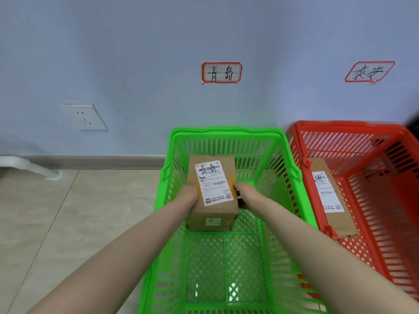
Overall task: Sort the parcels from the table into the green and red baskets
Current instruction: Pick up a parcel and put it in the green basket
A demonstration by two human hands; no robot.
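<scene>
**Brown cardboard parcel (213,189) held two-handed in the green plastic basket (226,131)**

The left hand (190,193) grips the parcel's left side and the right hand (243,191) grips its right side. Each thumb lies against the upper edge, while the fingers are hidden behind and beneath the cardboard. The parcel sits directly between the two hands, with its long side running away from them. Its top carries a white shipping label (214,182) with barcodes and black handwritten characters.

The green plastic basket surrounds both hands. Its mesh bottom lies below them and its far wall is just beyond the parcel. Whether the parcel touches the basket's bottom cannot be told.

To the right of the right hand, beside the green one, stands a red plastic basket (340,124). It holds a second brown cardboard parcel (328,196) with a white label, lying against its left wall.

On the pale blue wall beyond the hands, a red-bordered paper sign (221,73) hangs above the green basket. Another red-bordered sign (369,71) hangs above the red one. A white wall socket (84,116) is far to the left of the left hand. The beige tiled floor (56,211) lies beneath both forearms.
</scene>
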